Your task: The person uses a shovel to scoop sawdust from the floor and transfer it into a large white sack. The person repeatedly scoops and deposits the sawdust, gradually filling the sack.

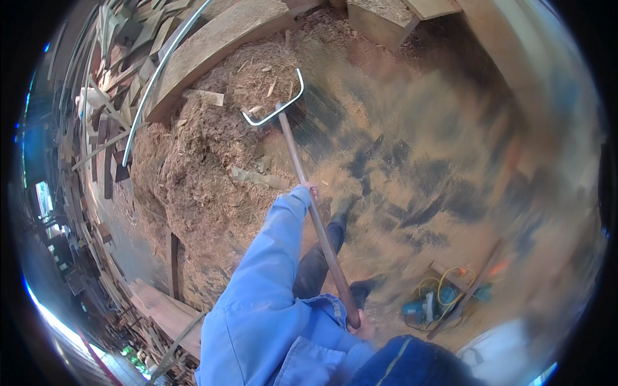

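Observation:
Both my hands are on a long-handled shovel (297,151) with a brown wooden shaft, which slants away from my body. My left hand (311,188), at the end of a blue sleeve, is wrapped round the shaft about midway. Close to my body, my right hand (364,326) grips the near end; part of it is hidden. At the far end, the shovel's pale metal rim forms a U around wood shavings and chips (264,87). Most of the blade is covered. A large heap of sawdust (199,157) spreads left of the shaft.
A thick timber beam (212,58) borders the heap, beside a pale curved strip (158,77). Scrap wood (116,83) is piled at the left. On the dusty floor at the right are a green power tool (421,310) and a yellow cord (444,289). Loose wood lies near my feet.

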Available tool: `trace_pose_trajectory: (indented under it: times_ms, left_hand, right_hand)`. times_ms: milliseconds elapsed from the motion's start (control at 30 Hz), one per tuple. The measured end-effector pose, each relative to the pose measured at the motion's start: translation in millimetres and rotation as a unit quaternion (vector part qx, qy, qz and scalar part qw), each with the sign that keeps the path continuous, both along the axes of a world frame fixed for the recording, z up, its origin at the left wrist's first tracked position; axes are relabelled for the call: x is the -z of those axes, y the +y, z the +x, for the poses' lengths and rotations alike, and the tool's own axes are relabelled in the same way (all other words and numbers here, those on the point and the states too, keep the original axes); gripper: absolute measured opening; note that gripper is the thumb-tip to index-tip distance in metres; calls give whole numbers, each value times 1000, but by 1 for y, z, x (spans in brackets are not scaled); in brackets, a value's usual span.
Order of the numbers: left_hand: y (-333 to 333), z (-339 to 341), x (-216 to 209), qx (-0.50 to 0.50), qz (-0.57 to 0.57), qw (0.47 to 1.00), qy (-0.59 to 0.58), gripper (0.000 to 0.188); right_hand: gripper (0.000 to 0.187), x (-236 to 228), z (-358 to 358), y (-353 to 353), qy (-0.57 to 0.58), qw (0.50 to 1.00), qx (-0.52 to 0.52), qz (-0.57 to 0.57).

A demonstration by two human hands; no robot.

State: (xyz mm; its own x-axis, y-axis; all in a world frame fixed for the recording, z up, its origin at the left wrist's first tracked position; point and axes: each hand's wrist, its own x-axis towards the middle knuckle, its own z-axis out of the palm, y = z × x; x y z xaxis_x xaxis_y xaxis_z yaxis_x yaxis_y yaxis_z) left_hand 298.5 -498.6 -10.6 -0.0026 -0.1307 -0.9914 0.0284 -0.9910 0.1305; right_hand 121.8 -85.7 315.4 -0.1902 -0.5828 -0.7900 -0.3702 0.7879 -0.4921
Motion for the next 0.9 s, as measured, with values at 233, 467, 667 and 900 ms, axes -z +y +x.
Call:
trace_pose_trajectory:
  times_ms: [233,467,667,900]
  left_hand:
    - [28,-4,29,-30,-30,997,-65,17]
    - [31,6,47,68,-128,989,-31,14]
    - [26,1,46,-10,-31,999,13,14]
    - [34,-31,18,-36,-2,998,-50,13]
  right_hand:
    - [46,73,3,31,47,989,-51,131]
    - [38,92,12,24,76,968,-88,222]
    - [42,121,11,25,124,971,-95,180]
    - [41,120,-20,49,186,965,-122,137]
